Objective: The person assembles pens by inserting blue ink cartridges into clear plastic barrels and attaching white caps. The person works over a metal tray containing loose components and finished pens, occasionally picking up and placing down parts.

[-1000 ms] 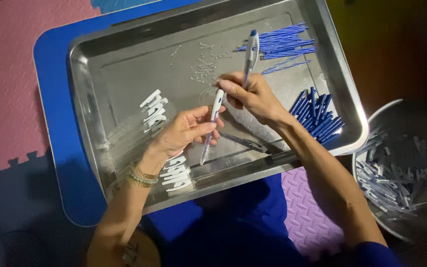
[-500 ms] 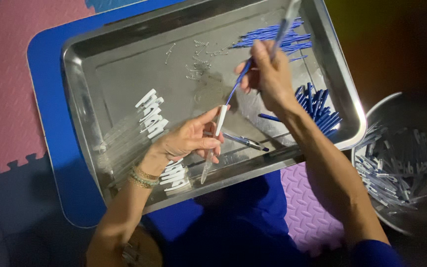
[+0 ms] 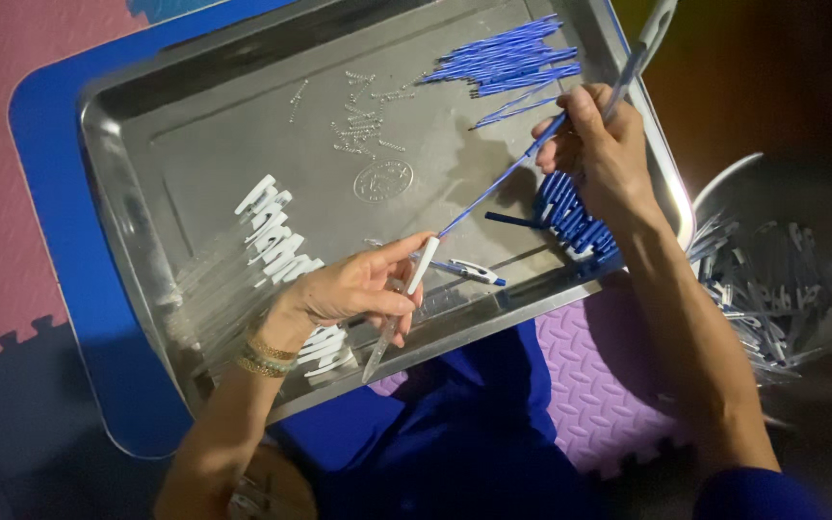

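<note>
A makeshift home piecework spot on the floor — interlocking foam mats [image 3: 12, 193] beneath a steel tray [image 3: 127, 231] of sorted pen parts, and right of the right hand [image 3: 599, 154] a metal basin [image 3: 772, 289] of finished pens.

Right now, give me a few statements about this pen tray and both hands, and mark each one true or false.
1. The left hand holds a clear pen barrel with a white end. True.
2. The right hand is empty. False: it holds a thin blue refill and another pen barrel.
3. The blue refills lie in a pile at the far right of the metal tray. True.
4. The round bowl at the right holds blue refills. False: it holds finished pens.
</note>
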